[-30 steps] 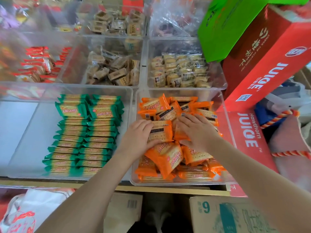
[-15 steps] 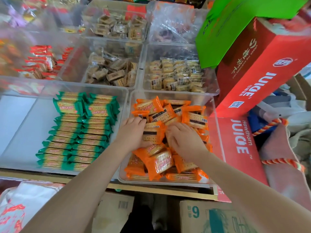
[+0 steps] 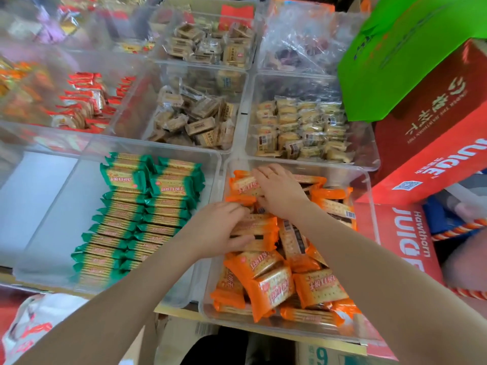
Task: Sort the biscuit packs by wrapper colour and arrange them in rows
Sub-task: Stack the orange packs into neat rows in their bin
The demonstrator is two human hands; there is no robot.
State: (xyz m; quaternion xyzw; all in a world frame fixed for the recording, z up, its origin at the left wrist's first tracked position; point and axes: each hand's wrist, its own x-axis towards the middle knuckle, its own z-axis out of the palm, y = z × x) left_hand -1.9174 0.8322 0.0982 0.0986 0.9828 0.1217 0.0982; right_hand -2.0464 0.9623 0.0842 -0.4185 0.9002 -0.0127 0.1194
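Standing side by side are two clear bins; the left bin [image 3: 34, 259] keeps the green biscuit packs [image 3: 137, 219] in two neat rows, and the right bin [image 3: 367, 185] keeps the orange biscuit packs [image 3: 274, 283] in a loose heap; the left hand [image 3: 218, 230] has its grip closed around some orange packs in the middle; the right hand [image 3: 279, 191] rests flat on a pack at the far side, fingers straight.

Far right: red juice cartons [image 3: 432, 143] stacked at a tilt, lettered "JUICE", bright green box [image 3: 411, 54] on top. Orange-and-white twisted rope [image 3: 456, 230] beside them. Cardboard boxes [image 3: 329, 355] below the shelf edge; white printed bag [image 3: 34, 325] bottom left.
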